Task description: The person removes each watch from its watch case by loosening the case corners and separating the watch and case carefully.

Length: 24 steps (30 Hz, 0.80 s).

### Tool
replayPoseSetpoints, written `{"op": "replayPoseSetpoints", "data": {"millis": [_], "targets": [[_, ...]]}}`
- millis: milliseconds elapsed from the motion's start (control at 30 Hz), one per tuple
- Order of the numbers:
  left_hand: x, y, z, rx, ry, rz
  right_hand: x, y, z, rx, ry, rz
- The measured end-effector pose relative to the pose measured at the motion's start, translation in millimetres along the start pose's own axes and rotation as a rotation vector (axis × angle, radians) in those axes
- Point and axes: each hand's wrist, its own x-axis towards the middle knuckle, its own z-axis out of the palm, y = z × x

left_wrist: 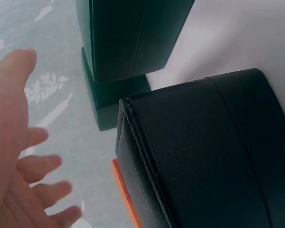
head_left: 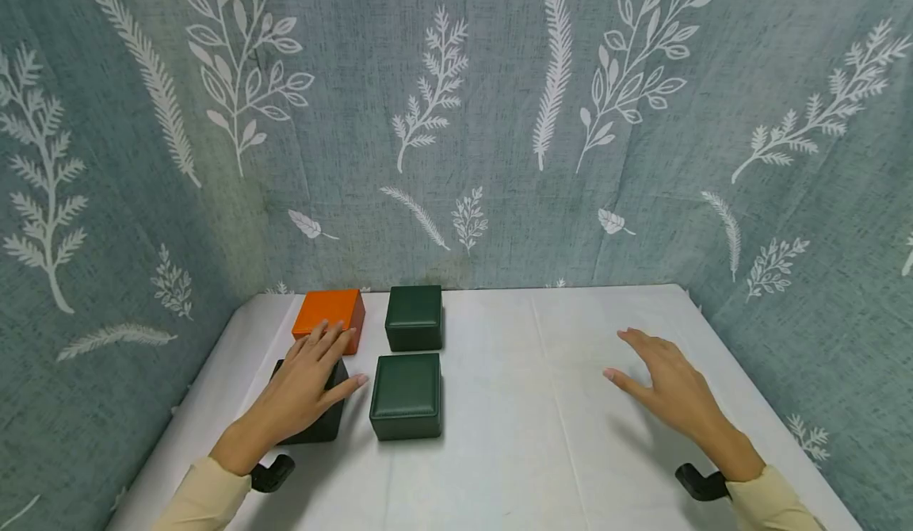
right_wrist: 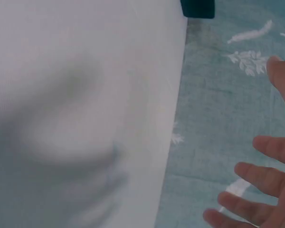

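Observation:
Four is avoided here: several lidded boxes stand at the left of the table. My left hand [head_left: 303, 384] hovers over a black box [head_left: 324, 420], fingers spread and holding nothing; it partly hides that box in the head view. Behind the black box is an orange box [head_left: 330, 311], its near edge covered by my fingertips. Two dark green boxes, a near one [head_left: 406, 392] and a far one [head_left: 414, 315], stand to the right. In the left wrist view the black box [left_wrist: 204, 152] is close by, apart from the fingers. My right hand [head_left: 670, 388] hangs above the table's right side, fingers extended, holding nothing.
A white cloth covers the table [head_left: 513, 436]. Grey-green curtains [head_left: 499, 222] with white leaf prints rise behind it and along both sides. Dark wrist mounts sit under both wrists. The right hand's shadow falls on the cloth.

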Motion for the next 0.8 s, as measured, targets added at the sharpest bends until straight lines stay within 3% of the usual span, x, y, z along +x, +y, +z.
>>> {"op": "replayPoseSetpoints", "data": {"millis": [467,800], "targets": [[7.1,2.9,5.7,-0.133,-0.032,0.129,0,-20,43.3,0.099,-0.03,0.014],[12.9,2.2,3.2,-0.269,-0.182,0.136,2,-39,65.1,0.226,-0.125,0.028]]}}
